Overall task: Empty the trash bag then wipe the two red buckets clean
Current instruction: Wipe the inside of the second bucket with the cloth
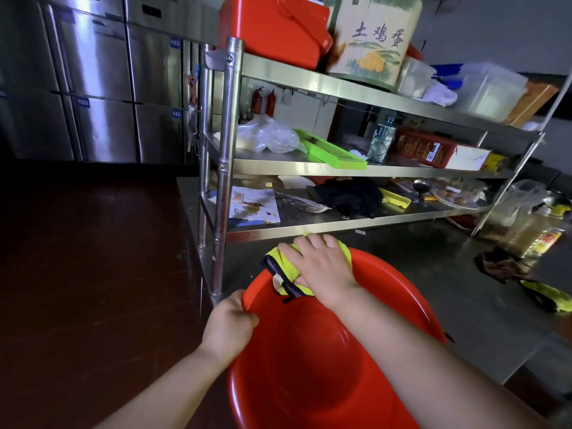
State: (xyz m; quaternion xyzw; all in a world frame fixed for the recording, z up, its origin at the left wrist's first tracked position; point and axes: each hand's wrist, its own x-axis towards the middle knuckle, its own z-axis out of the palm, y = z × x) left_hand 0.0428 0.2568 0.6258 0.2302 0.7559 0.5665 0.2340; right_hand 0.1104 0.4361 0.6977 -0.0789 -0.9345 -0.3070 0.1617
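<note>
A big round red bucket (pixel 297 366) rests tilted at the near edge of a steel table, its inside facing me. My left hand (pixel 230 326) pinches its left rim. My right hand (pixel 322 264) presses a yellow cloth with dark trim (pixel 283 270) against the far upper rim. A second red plastic container (pixel 272 26) lies on the top shelf of the steel rack. No trash bag is visible.
A three-tier steel rack (pixel 227 134) with boxes, bags and a green tray stands just behind the bucket. Another yellow cloth (pixel 548 297) and a brown rag (pixel 498 266) lie on the steel table (pixel 433 274) at the right. Steel refrigerators (pixel 99 82) stand at the far left.
</note>
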